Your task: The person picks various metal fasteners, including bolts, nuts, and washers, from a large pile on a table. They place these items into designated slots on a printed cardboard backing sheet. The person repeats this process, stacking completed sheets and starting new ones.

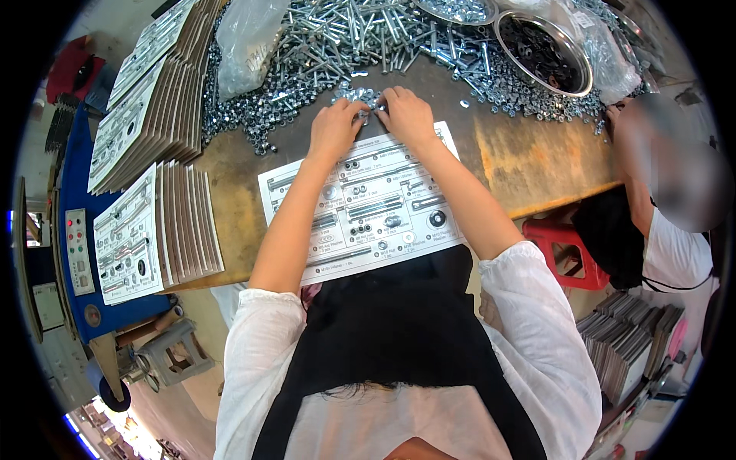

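Both hands are bent at the fingers with narrow gaps at the tips: the left hand [335, 129] curls beside a small cluster of nuts [354, 93], and the right hand [409, 116] reaches its other side — whether either pinches a piece, I cannot tell. Nearest, against the black apron [383, 326], a white card printed with hardware pictures [395, 192] lies beneath the forearms, its lower part reaching the near edge of the tabletop [529, 165]. Below that edge, to the right, stands a red stool [560, 253]. At the near left corner rests a front stack of similar cards [126, 253], leaning in a fanned row; a taller rear stack [142, 126] runs behind it along the left edge. The small cluster sits just beyond the card's top edge, between the hands. One loose nut [464, 103] lies to the right of the right hand. Farther off, a broad heap of silvery bolts [337, 42] spreads toward the far edge, with loose nuts [249, 126] along its left side. A clear bag [249, 42] lies on that side too. Toward the far right corner sit a steel bowl [589, 81] of black parts [540, 57] and — behind it — a shallow metal dish [460, 22] of shiny pieces. At the right edge is a co-worker's hand [614, 111].
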`<control>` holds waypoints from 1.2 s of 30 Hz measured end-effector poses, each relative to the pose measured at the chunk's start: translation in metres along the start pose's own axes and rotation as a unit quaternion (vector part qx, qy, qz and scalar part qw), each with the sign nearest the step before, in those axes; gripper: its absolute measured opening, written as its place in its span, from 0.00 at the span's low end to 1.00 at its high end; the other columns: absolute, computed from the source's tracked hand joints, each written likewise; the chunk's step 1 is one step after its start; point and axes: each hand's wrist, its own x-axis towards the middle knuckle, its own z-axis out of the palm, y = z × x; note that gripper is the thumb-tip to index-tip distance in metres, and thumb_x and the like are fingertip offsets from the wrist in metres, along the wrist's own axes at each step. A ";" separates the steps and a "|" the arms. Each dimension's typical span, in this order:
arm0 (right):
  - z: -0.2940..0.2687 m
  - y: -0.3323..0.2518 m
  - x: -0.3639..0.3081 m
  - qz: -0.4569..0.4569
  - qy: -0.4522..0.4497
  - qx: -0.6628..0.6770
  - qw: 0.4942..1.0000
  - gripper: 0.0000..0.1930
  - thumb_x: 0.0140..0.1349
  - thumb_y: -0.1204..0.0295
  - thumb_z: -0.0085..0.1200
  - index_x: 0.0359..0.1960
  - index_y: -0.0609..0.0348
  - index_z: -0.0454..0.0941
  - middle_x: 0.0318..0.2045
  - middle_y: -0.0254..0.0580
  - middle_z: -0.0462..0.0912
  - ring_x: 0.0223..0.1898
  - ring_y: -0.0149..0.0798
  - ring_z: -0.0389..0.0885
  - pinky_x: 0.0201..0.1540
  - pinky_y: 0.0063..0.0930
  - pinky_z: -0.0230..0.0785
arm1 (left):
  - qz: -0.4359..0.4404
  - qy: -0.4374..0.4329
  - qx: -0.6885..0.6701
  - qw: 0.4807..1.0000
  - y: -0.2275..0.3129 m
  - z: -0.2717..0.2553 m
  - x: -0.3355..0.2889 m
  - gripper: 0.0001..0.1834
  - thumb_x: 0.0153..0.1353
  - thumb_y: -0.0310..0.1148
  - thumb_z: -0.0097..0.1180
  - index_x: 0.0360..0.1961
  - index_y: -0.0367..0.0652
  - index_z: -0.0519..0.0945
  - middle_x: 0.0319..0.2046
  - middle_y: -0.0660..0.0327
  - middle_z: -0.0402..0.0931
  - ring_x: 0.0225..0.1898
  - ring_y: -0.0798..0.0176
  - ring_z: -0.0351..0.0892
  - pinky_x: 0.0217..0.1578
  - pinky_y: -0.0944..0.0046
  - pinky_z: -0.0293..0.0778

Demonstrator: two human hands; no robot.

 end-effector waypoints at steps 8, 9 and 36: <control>0.000 0.000 0.010 -0.006 -0.012 -0.065 0.998 0.11 0.55 0.64 0.62 0.30 0.55 0.75 0.31 0.40 0.79 0.38 0.43 0.82 0.34 0.37 0.77 | -0.070 -0.038 -0.012 0.997 0.004 -0.004 0.010 0.11 0.55 0.39 0.66 0.37 0.47 0.83 0.37 0.56 0.80 0.39 0.49 0.81 0.39 0.52 0.76; 0.002 0.001 0.012 -0.010 -0.008 -0.066 0.998 0.10 0.55 0.64 0.61 0.30 0.55 0.75 0.31 0.40 0.79 0.37 0.43 0.82 0.34 0.37 0.77 | -0.089 -0.032 -0.012 0.995 0.006 -0.005 0.010 0.13 0.54 0.40 0.67 0.36 0.45 0.82 0.37 0.55 0.80 0.40 0.49 0.81 0.39 0.51 0.76; -0.103 -0.007 -0.081 0.356 0.022 0.378 0.854 0.10 0.63 0.68 0.59 0.36 0.63 0.84 0.26 0.41 0.87 0.29 0.33 0.87 0.34 0.27 0.76 | -0.038 0.088 -0.006 0.995 0.051 -0.007 0.014 0.10 0.61 0.23 0.53 0.44 0.39 0.77 0.36 0.50 0.80 0.38 0.45 0.81 0.37 0.49 0.76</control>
